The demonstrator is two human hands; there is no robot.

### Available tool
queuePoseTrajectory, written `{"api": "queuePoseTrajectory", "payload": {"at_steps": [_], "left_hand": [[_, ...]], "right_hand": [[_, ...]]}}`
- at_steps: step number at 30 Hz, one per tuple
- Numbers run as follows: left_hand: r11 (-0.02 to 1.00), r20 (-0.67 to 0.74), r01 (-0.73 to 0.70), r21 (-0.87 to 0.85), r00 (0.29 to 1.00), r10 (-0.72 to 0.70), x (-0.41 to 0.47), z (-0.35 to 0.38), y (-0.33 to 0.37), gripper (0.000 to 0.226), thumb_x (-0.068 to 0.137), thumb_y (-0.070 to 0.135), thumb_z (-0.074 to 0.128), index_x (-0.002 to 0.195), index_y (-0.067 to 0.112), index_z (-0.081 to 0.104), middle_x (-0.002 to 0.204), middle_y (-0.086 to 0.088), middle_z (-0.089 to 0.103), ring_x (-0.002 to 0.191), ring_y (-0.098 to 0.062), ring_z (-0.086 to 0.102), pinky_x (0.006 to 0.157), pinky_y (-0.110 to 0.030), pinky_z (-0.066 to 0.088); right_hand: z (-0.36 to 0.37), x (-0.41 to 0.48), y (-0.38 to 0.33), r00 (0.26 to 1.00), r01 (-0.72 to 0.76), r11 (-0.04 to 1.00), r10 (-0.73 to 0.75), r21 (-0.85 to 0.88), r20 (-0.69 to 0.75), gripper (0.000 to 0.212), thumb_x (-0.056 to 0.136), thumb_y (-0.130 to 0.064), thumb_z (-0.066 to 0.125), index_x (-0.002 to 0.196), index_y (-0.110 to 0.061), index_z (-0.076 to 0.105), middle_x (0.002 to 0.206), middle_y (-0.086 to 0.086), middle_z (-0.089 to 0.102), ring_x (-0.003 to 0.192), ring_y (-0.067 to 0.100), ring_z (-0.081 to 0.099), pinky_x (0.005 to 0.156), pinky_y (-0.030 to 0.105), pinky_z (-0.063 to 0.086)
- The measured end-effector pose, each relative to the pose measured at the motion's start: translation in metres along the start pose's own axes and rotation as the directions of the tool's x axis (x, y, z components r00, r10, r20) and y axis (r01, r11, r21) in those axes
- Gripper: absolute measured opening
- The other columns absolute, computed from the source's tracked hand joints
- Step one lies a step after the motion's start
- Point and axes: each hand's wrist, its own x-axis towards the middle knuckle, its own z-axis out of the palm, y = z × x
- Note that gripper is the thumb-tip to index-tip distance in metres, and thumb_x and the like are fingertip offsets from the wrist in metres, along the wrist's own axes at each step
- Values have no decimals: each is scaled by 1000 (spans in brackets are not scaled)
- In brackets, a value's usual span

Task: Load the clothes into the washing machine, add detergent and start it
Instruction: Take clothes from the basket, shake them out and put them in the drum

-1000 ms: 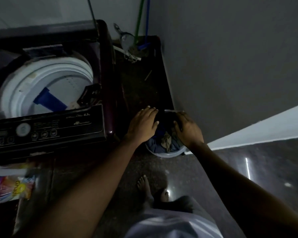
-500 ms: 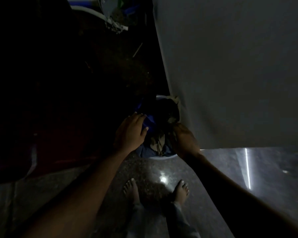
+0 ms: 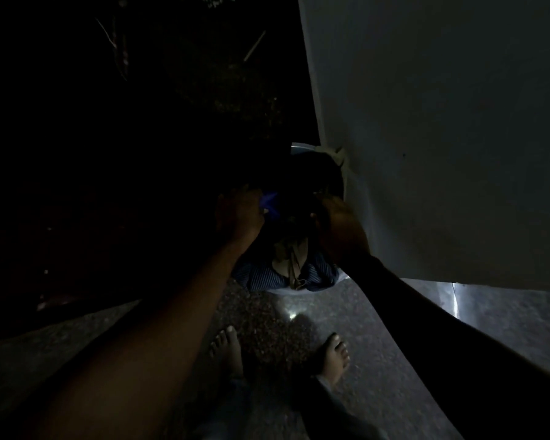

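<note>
A pale bucket [image 3: 300,148] stands on the floor against the wall, filled with a heap of clothes [image 3: 261,277], with dark blue striped cloth in front and a beige piece in the middle. My left hand [image 3: 240,219] curls over the left side of the heap and holds a bright blue cloth [image 3: 269,203]. My right hand [image 3: 342,231] digs into the right side, its fingers curled into dark fabric and partly hidden. The washing machine is lost in the darkness on the left.
A grey wall [image 3: 442,122] rises close on the right, touching the bucket. My bare feet [image 3: 335,358] stand on the speckled stone floor [image 3: 261,325] just in front of the bucket. The left and upper areas are nearly black.
The view has tilted down and closer to the bucket, and the washing machine has left the lit view. Both hands have sunk deeper into the clothes.
</note>
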Motion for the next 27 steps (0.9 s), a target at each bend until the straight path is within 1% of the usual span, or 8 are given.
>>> {"api": "queuePoseTrajectory", "payload": {"at_steps": [3,6,12,15,19,20,24,27], "left_hand": [[996,-70,-55,68,996,60,-12,-23,4,25,96,17,54,120,15,60,128,-7,56,121,-30,49,100,-43,35],[991,-159,-126,52,978,133,-32,-50,9,24,93,11,55,116,13,60,123,-7,58,117,-32,49,94,-45,36],[878,-296,-442,-184,877,379,-53,-99,33,21,73,-2,68,90,9,64,96,-9,62,89,-33,57,72,-38,46],[819,-346,-516,-252,838,421,-62,-117,39,19,73,-1,63,90,5,64,94,-10,62,86,-32,57,71,-32,42],[780,-404,-438,-447,877,261,-69,-133,32,24,76,8,65,99,2,68,101,-12,65,94,-30,63,79,-31,49],[755,-390,-394,-524,899,198,-73,-137,29,24,78,9,69,101,4,69,103,-9,65,94,-26,63,78,-27,48],[695,-198,-172,-699,979,44,-93,-154,19,35,80,20,80,112,16,68,115,3,62,92,-10,58,70,-8,39],[701,-26,-68,-710,997,70,-110,-180,16,50,78,24,82,123,19,63,131,0,57,107,-13,56,77,-12,42]], "right_hand": [[-15,-9,-8,999,12,1000,-12,22,-35,40,87,-18,52,120,4,60,111,22,65,103,40,62,84,44,53],[-33,-9,-22,999,-46,993,45,110,17,47,86,-15,61,129,1,55,124,21,60,116,38,56,96,44,48],[-57,5,-66,996,-44,966,23,254,87,70,81,-16,69,139,6,38,140,23,45,132,32,42,111,40,35],[-67,8,-80,997,-79,920,63,385,54,51,79,-4,69,127,1,50,124,13,55,117,27,53,100,21,40],[-80,4,-85,992,-126,825,106,551,68,46,76,4,56,121,-7,60,118,5,65,114,22,60,98,47,48],[-86,0,-88,991,-132,802,116,582,65,46,76,2,55,120,-7,60,115,4,67,111,16,62,96,45,50],[-126,-26,-118,982,-155,721,188,675,25,42,73,1,53,114,-7,56,96,-13,62,83,-20,58,74,6,45],[-149,-48,-133,967,-151,702,250,696,-42,35,81,12,50,110,-6,59,88,-7,63,75,-20,58,69,3,43]]}}
